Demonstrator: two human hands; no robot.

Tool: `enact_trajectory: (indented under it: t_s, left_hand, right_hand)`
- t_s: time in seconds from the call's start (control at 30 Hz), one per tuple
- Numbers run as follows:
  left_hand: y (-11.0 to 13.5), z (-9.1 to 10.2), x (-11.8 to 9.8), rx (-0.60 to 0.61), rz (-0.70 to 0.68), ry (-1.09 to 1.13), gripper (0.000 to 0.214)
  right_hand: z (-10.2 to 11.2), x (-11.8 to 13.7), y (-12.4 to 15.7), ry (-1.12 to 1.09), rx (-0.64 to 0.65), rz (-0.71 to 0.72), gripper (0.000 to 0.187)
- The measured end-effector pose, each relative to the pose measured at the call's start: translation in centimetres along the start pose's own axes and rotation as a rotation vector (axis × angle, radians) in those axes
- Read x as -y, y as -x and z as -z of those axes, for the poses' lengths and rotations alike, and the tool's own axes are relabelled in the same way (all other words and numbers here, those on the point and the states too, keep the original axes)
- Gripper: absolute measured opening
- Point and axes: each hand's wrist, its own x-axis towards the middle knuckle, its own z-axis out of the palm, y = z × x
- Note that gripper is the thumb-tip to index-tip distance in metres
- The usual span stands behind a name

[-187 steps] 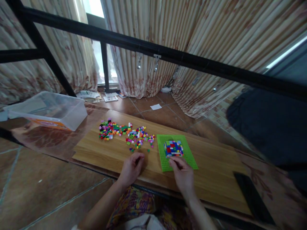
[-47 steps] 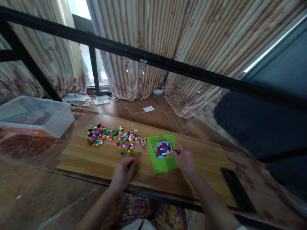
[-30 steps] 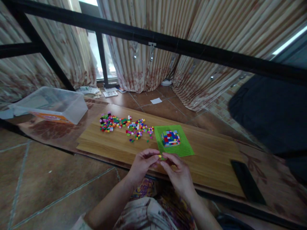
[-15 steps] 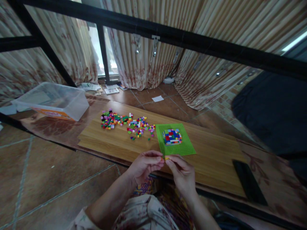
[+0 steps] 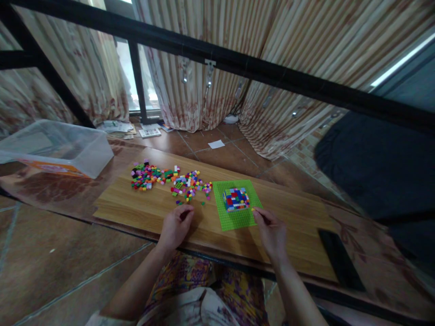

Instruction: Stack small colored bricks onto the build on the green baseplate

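My right hand (image 5: 272, 228) pinches a small yellow toy brick (image 5: 253, 209) at its fingertips, over the right edge of the green baseplate (image 5: 222, 222). Just left of that brick, a low block of many-coloured bricks (image 5: 237, 199) is built up on the plate. My left hand (image 5: 177, 226) is closed, thumb against fingers, over the wooden board in front of the loose bricks (image 5: 190, 184). Whatever lies in its fingertips, if anything, is hidden.
The wooden board (image 5: 295, 226) carries the bricks, with a black flat object (image 5: 340, 258) at its right end. A clear plastic bin (image 5: 84, 154) stands at the left. A dark metal bar (image 5: 238, 63) crosses the view, with striped curtains (image 5: 272, 113) behind.
My hands were together in front of the baseplate and have parted. The left has moved left toward the loose bricks; the right has carried the yellow brick to the plate's right side.
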Motion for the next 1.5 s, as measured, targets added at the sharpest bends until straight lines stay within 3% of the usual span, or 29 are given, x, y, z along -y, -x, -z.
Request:
enact_trajectory:
  t_s: [0.17,0.43,0.73,1.0,1.5]
  left_hand:
    - [0.2,0.2,0.7,0.029,-0.146,-0.158,0.016]
    - [0.4,0.3,0.4,0.036,-0.142,-0.167,0.015]
    - [0.5,0.3,0.5,0.043,-0.131,-0.178,0.014]
    - [0.5,0.2,0.7,0.051,-0.141,-0.189,0.014]
    - [0.7,0.3,0.8,0.058,-0.162,-0.215,0.013]
  right_hand:
    - [-0.7,-0.8,-2.3,0.119,0.048,0.068,0.032]
    - [-1.4,-1.1,-4.1,0.377,0.132,0.237,0.035]
    - [-1.7,-1.9,-4.8,0.367,0.121,0.209,0.033]
    - [-1.8,-2.5,-4.7,0.344,0.056,0.206,0.034]
    - [-2.7,-3.8,-3.0,0.469,-0.02,0.475,0.035]
